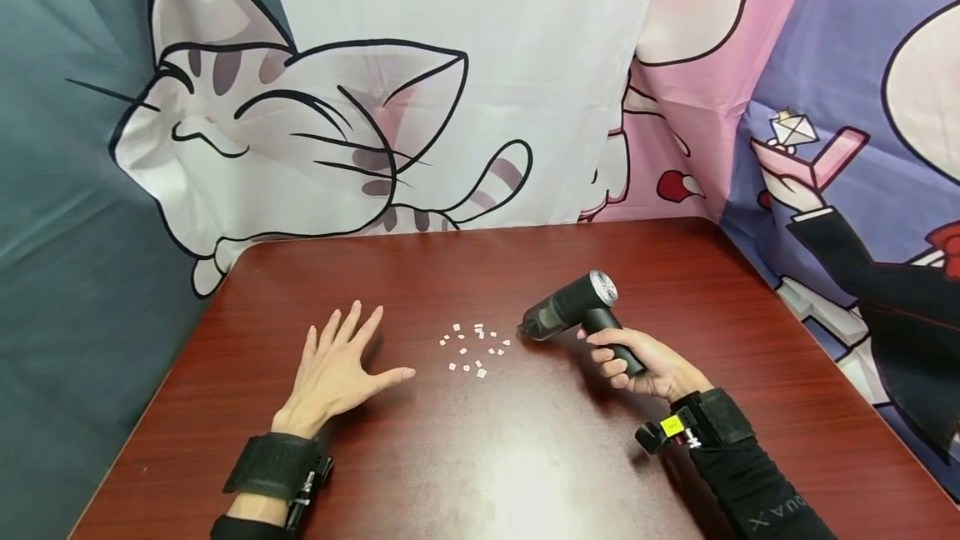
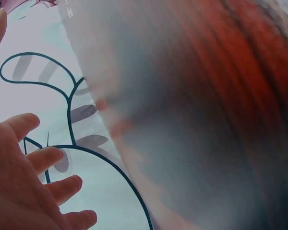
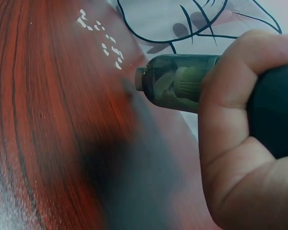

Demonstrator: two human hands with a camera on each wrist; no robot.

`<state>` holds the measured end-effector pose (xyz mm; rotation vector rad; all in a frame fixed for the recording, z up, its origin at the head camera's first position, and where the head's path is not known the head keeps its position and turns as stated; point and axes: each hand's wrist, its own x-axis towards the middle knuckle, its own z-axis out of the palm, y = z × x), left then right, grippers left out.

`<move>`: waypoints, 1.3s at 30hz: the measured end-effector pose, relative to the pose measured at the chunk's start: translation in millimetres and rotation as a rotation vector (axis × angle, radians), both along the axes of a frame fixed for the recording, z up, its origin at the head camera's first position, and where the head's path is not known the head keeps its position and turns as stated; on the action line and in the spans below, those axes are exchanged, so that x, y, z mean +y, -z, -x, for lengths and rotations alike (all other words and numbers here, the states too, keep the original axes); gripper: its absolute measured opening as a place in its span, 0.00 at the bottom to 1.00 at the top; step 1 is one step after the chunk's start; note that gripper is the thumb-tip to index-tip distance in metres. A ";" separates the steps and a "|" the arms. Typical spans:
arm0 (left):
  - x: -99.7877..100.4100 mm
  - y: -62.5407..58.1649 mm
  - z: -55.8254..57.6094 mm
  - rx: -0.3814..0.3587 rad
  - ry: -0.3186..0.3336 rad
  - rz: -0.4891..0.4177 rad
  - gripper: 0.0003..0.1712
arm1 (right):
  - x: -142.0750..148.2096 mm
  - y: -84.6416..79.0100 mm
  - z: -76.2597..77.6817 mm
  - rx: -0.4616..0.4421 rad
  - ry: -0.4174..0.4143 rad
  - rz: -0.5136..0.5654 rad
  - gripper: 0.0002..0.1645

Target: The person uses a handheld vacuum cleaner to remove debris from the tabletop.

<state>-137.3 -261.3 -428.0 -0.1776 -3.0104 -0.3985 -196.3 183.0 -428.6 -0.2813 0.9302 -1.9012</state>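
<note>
My right hand (image 1: 637,361) grips the handle of a black handheld vacuum cleaner (image 1: 562,307), its fingers curled round it. The vacuum's nozzle points left, low over the table, towards several small white scraps (image 1: 478,332) scattered in a loose cluster. In the right wrist view the clear dust chamber (image 3: 175,81) with a ribbed filter inside shows, and the scraps (image 3: 105,38) lie beyond the nozzle. To the left of the scraps my left hand (image 1: 333,373) has its fingers spread, over or on the table; contact cannot be told. It holds nothing.
The dark red wooden table (image 1: 420,448) has a glossy top that reflects light near the front. Behind it hangs a white cloth (image 1: 480,7) with a cartoon cat, and a pink and purple cloth (image 1: 810,65) stands at the right.
</note>
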 end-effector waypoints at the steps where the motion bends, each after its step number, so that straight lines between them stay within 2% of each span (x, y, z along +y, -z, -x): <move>1: -0.7 0.0 0.0 0.000 -0.001 -0.003 0.65 | -0.4 0.1 0.0 0.000 0.001 0.004 0.15; 12: -3.4 -3.0 -1.0 0.007 -0.013 0.007 0.65 | -17.3 -3.9 -1.7 0.017 0.012 -0.073 0.11; 19: -5.0 -4.2 -3.6 0.035 -0.012 -0.005 0.64 | -25.5 -4.2 3.7 0.040 -0.008 -0.055 0.12; 39: -14.1 -2.4 -11.4 0.035 -0.028 -0.002 0.64 | -52.4 -8.3 18.1 0.043 -0.002 -0.108 0.11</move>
